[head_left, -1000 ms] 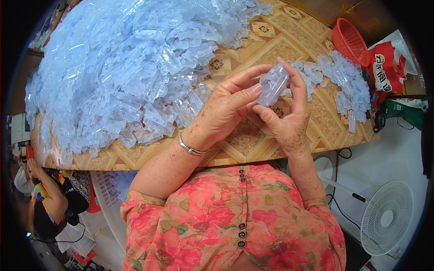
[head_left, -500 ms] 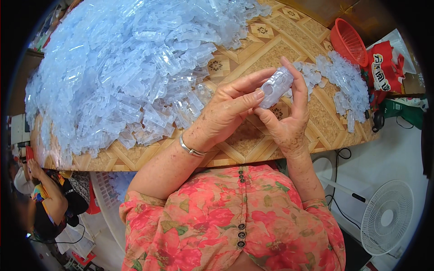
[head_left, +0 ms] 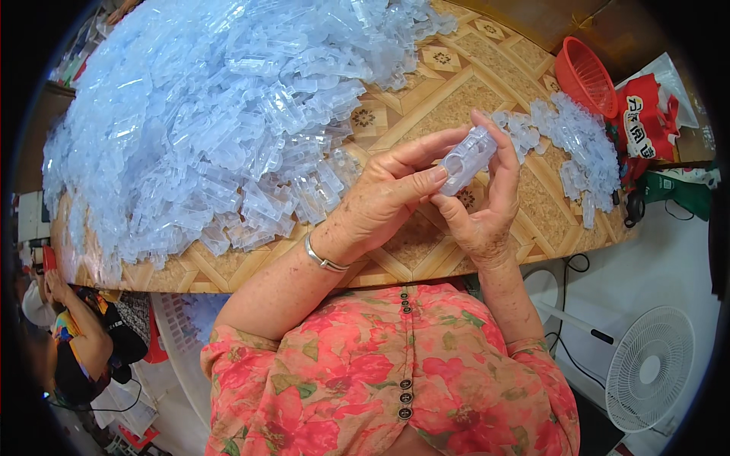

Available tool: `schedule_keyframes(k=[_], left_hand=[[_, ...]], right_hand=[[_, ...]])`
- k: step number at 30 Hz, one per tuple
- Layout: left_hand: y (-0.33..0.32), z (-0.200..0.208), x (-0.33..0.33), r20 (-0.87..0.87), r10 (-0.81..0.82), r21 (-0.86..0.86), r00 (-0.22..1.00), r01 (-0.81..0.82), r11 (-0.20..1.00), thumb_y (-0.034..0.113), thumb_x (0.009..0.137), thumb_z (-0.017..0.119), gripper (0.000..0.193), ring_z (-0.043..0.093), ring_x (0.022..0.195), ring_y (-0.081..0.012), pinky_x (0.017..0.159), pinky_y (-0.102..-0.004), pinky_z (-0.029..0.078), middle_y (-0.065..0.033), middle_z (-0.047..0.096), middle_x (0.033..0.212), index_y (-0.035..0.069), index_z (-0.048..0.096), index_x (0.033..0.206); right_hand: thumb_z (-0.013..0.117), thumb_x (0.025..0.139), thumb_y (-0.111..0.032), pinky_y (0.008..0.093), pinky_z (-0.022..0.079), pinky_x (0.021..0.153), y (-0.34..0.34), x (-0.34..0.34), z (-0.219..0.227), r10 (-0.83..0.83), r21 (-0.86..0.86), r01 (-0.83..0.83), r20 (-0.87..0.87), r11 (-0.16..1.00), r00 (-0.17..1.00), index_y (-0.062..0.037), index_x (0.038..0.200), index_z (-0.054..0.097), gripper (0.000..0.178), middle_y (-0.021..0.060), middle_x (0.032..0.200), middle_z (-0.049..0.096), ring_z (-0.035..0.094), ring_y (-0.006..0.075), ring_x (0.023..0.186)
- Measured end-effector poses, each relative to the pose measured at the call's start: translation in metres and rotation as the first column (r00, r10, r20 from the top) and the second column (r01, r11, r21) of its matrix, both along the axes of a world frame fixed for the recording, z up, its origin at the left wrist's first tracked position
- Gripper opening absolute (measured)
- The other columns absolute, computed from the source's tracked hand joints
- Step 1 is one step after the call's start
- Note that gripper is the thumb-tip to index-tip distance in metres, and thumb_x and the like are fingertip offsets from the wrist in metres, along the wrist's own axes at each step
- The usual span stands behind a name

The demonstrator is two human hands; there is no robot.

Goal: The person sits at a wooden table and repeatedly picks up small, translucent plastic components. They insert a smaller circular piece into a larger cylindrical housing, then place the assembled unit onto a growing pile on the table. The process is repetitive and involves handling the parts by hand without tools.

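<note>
Between my two hands, above the table, is a clear plastic housing, a small tube-like shell with a round hole in its side. My left hand pinches its left end with thumb and fingers. My right hand cups the other side, its thumb at the lower end and its fingers along the right. To the left and far side lies a big heap of similar clear plastic pieces. A smaller pile of small clear parts lies on the right.
A red plastic basket and a red bag stand at the right edge of the patterned table. Black scissors handles show beside them. A white fan stands lower right. Another person's arm is at the far left.
The clear housing has turned slightly in my fingers, so its hole and ribbed end face differently. Both hands keep nearly the same place and grip.
</note>
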State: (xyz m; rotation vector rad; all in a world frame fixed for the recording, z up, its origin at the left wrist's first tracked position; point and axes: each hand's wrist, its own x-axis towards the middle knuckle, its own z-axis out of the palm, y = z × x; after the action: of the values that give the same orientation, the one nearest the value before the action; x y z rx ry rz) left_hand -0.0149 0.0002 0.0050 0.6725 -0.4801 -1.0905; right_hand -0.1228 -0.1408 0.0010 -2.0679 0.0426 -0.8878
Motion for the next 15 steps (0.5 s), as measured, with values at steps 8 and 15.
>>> schedule_keyframes(k=[8,15], left_hand=[[-0.0012,-0.0018,-0.002,0.025,0.011,0.001,1.0,-0.011,1.0,0.016,0.098,0.066,0.057,0.056,0.127,-0.0186,0.102,-0.0339,0.051,-0.0098,0.053,0.147,0.006,0.046,0.151],[-0.0019,-0.0015,-0.0009,0.056,0.023,0.014,0.998,-0.024,1.0,0.016,0.098,0.067,0.057,0.055,0.127,-0.0178,0.102,-0.0328,0.05,-0.0098,0.054,0.145,0.005,0.047,0.15]], right_hand=[[0.086,0.077,-0.019,0.0434,0.045,0.111,0.0022,0.0012,-0.0062,0.067,0.118,-0.077,0.086,0.99,0.994,-0.0011,0.149,0.033,0.092,0.0219,0.152,0.042,0.051,0.033,0.134],[0.085,0.077,-0.019,0.0428,0.047,0.108,-0.0019,0.0006,-0.009,0.052,0.06,-0.055,0.059,0.997,0.997,-0.0003,0.149,0.033,0.091,0.0212,0.151,0.043,0.053,0.0323,0.132]])
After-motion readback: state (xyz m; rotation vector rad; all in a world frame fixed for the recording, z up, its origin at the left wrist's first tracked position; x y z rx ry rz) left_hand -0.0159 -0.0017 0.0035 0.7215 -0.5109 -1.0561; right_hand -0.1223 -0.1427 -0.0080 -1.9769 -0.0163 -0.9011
